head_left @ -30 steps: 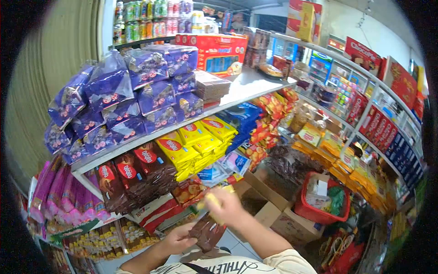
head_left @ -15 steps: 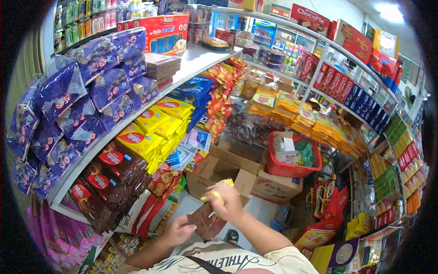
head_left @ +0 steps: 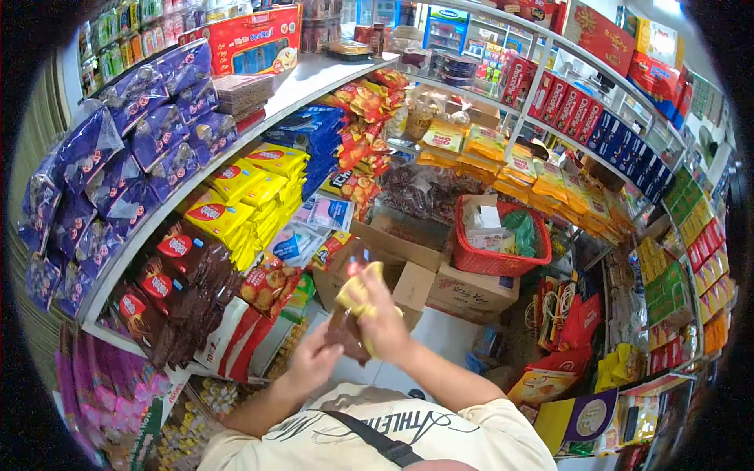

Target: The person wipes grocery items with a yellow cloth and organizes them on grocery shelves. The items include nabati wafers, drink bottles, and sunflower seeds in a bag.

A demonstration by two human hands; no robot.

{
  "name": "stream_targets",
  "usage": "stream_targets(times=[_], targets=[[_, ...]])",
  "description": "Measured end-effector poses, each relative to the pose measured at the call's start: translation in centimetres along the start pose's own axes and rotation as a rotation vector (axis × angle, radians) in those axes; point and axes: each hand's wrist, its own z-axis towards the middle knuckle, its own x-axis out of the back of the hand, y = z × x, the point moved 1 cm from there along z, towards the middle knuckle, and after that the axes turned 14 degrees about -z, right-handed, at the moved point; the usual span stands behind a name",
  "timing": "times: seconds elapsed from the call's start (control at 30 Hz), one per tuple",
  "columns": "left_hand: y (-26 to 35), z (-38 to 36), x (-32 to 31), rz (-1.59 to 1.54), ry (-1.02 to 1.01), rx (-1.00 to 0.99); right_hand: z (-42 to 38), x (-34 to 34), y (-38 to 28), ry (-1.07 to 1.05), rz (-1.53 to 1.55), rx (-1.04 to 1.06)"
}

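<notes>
Both hands (head_left: 314,363) (head_left: 382,320) raised, gripping a brown packet (head_left: 343,334) and yellow cloth (head_left: 355,292).

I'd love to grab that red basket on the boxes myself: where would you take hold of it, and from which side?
Take the red basket by its top rim, coming from above: it sits upright on a cardboard box, open side up. The near front rim looks best, since shelves crowd behind it and packets fill the middle. No handle shows, so I would probably use both hands on opposite rims.
</notes>
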Motion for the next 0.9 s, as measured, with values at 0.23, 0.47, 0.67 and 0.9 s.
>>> stream_targets(times=[0.23, 0.47, 0.67, 0.9], targets=[[-4.0, 2.0, -3.8, 0.013, -0.149, -0.112, -2.4, 5.1, 2.1, 0.129, -0.036, 0.029], [-8.0, 3.4, -9.3, -0.089, -0.218, 0.058, -6.1, 10.8, 10.9, 0.396, 1.484, -0.635], [-12.1, 4.7, -12.8, -0.543, 0.063, 0.019, -8.6, 16.4, 12.4, 0.596, 1.561, -0.681], [-15.8, 6.4, -15.8, -0.431, 0.397, -0.074, -10.4, 19.6, 13.6, 0.788, 1.496, -0.640]])
